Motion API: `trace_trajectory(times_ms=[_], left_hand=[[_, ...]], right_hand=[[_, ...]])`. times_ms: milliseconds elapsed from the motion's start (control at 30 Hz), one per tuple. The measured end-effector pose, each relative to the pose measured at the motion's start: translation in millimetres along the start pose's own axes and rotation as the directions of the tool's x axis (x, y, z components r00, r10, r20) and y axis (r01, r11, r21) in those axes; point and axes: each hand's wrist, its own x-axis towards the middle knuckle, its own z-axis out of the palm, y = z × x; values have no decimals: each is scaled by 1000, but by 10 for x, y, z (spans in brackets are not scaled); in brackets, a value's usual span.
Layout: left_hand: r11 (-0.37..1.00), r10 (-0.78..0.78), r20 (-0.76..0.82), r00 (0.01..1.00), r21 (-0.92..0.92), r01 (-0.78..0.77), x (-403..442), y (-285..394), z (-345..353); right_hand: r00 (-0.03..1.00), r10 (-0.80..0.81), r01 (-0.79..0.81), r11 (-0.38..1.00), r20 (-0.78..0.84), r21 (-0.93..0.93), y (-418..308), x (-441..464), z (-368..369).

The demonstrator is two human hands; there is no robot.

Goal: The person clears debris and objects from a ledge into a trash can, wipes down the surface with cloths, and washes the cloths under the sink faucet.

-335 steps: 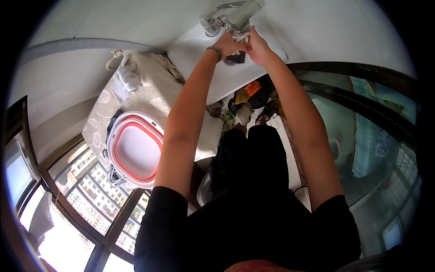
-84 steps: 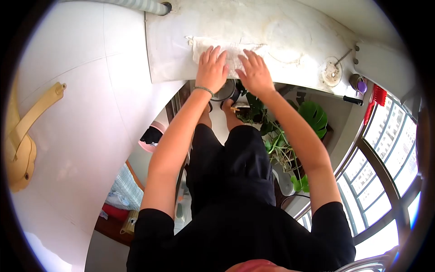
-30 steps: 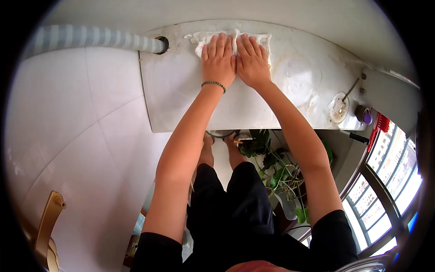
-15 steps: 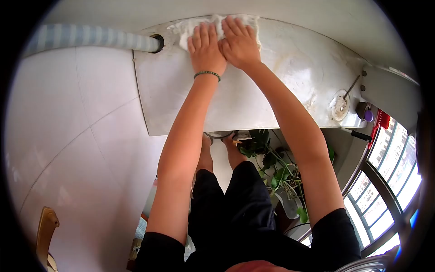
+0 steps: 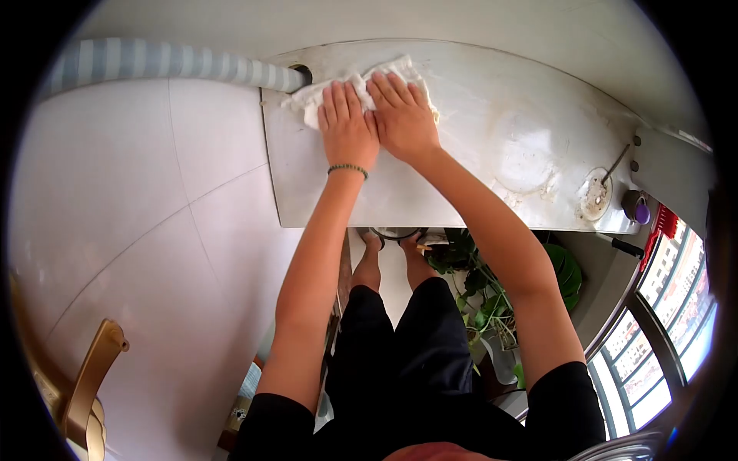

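Note:
A crumpled white cloth (image 5: 419,81) lies on the pale, stained counter (image 5: 477,184), near its back left part. My left hand (image 5: 348,131) rests palm down on the lower left part of the cloth, its fingers stretched out and a beaded bracelet at the wrist. Beside it, touching near the thumbs, my right hand (image 5: 401,119) lies flat on the cloth with extended fingers. Neither hand is wrapped round the cloth. The palms' undersides are hidden.
A striped hose (image 5: 177,61) enters a hole at the counter's back left. At the right end stand a dish (image 5: 596,196) with a stick in it and a purple-topped container (image 5: 640,211). Plants (image 5: 484,296) are below the front edge, and a black handle (image 5: 626,247) juts out nearby.
Both hands were at the sink earlier, then over the cloth on this counter. Since half a second ago, hands and cloth have moved from the back edge towards the front, and the view has shifted slightly.

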Motion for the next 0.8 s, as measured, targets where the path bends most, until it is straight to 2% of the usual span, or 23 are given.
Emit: trace_trajectory(times_ms=[67, 133, 233, 333, 367, 433, 533, 600, 700, 800], left_hand=[[997, 73, -23, 997, 17, -72, 387, -146, 38], [992, 124, -74, 990, 45, -121, 728, -300, 128], [986, 163, -115, 980, 35, -160, 766, -408, 176], [989, 151, -144, 978, 21, -149, 712, -364, 169], [990, 140, -142, 980, 28, -137, 603, -339, 136], [992, 123, -133, 983, 37, -119, 333, -288, 43], [995, 104, 48, 993, -7, -104, -371, -221, -166], [996, 87, 97, 991, -40, -84, -661, -189, -235], [997, 78, 88, 993, -7, -78, -581, -209, -196], [994, 110, 33, 993, 11, -111, -44, -298, -125]], right_hand=[[999, -28, 27, 999, -37, -35, 78, 344, 81], [984, -179, 177, 976, -4, -125, 262, 689, 126], [960, -275, 272, 961, -52, -54, 386, 761, 136], [982, -184, 181, 982, -52, -53, 241, 687, 148], [987, -152, 145, 983, -58, -114, 176, 614, 161], [990, -137, 138, 984, 16, -110, 40, 341, 88], [982, -151, 156, 987, 109, -37, -185, -319, -55], [987, -102, 101, 995, 126, 11, -346, -636, -129], [994, -45, 44, 999, 103, 15, -379, -585, -68], [998, -56, 56, 998, 35, -15, -235, -125, 102]])
